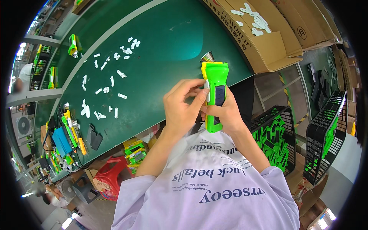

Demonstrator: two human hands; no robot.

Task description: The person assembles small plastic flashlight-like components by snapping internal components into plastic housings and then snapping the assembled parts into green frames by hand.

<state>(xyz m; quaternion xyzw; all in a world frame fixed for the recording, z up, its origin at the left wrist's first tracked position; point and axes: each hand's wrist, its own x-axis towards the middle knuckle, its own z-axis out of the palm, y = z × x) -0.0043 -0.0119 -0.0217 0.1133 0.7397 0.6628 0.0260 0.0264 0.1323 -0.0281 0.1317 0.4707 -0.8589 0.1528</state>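
In front of my chest is a flashlight body (217, 78) with a green shell, a yellow shell behind it and a dark panel on its face. It stands nearly upright, wide end away from me. My right hand (230, 114) is wrapped round its lower right side. With thumb and fingertips, my left hand (181, 104) pinches a white plastic piece (207, 87) against the left edge of the body; the fingers hide part of this piece. A shiny cone-shaped reflector (207, 57) shows by the wide end; whether it is attached I cannot tell.
Small white parts (112, 81) lie scattered on the green table (161, 34). A cardboard box (264, 53) with white pieces stands at the far right. Black baskets (292, 124) of green shells are at my right. Flashlights, a blue box (61, 140) and a red stool (111, 178) are leftward.
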